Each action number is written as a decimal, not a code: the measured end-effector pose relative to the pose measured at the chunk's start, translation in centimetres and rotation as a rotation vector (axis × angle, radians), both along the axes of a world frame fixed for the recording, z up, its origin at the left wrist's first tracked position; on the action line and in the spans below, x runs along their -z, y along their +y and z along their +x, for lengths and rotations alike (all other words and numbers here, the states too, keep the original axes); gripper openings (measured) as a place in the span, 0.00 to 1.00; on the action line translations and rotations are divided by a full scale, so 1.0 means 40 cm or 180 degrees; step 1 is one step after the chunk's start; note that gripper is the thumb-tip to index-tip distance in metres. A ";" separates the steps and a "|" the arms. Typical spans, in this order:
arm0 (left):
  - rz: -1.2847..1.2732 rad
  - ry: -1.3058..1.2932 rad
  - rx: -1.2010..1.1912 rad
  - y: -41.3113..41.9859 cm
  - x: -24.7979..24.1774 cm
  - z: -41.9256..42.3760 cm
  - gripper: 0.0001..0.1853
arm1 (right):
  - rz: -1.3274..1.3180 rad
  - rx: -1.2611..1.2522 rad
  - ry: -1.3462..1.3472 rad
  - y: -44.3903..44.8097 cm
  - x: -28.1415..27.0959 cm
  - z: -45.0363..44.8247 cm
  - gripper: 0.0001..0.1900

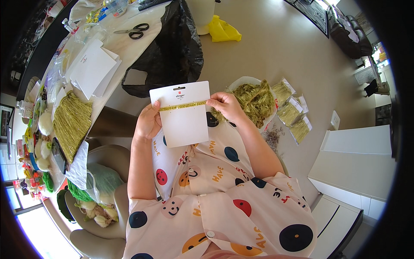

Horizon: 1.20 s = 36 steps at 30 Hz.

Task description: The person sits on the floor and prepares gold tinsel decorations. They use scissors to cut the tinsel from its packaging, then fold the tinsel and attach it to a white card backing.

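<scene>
A white backing card [185, 129] with a hang slot and printed writing is held up in front of my lap. Across its upper half runs a gold glitter ribbon [183, 106]. My left hand [149, 121] grips the card's left edge, thumb on the front near the ribbon's left end. With thumb and fingertips, my right hand [228, 105] pinches the ribbon at the card's right edge. Behind that hand, a heap of gold tinsel fringe [254, 100] fills a pale bag or basin. What lies behind the card is hidden.
Left on the table are scissors [134, 31], white cards [93, 68], gold fringe [72, 123] and a phone [59, 155]. A black plastic bag [168, 55] hangs from the table edge. Packaged gold fringes [290, 111] lie on the floor. A chair [111, 158] holds a stuffed bag [105, 181].
</scene>
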<state>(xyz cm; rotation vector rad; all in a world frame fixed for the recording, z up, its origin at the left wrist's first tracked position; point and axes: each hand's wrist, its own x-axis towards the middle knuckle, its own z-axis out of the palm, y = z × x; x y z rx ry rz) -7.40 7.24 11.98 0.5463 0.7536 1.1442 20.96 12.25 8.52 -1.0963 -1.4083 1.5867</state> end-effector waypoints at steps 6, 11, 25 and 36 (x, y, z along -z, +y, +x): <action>-0.0070 -0.0002 0.0009 0.002 0.009 -0.002 0.24 | -0.0039 -0.0076 0.0115 -0.007 0.022 -0.011 0.10; -0.0130 0.0036 0.0035 0.003 0.021 -0.008 0.24 | 0.0152 -0.0131 -0.0084 -0.020 0.018 -0.013 0.12; 0.1757 0.2741 -0.1165 -0.043 0.010 0.244 0.44 | 0.2792 0.0732 -0.1262 -0.067 -0.093 -0.088 0.07; 0.0422 0.1750 -0.1190 -0.023 -0.017 0.220 0.13 | 0.2519 0.0187 -0.1175 -0.088 -0.105 -0.100 0.19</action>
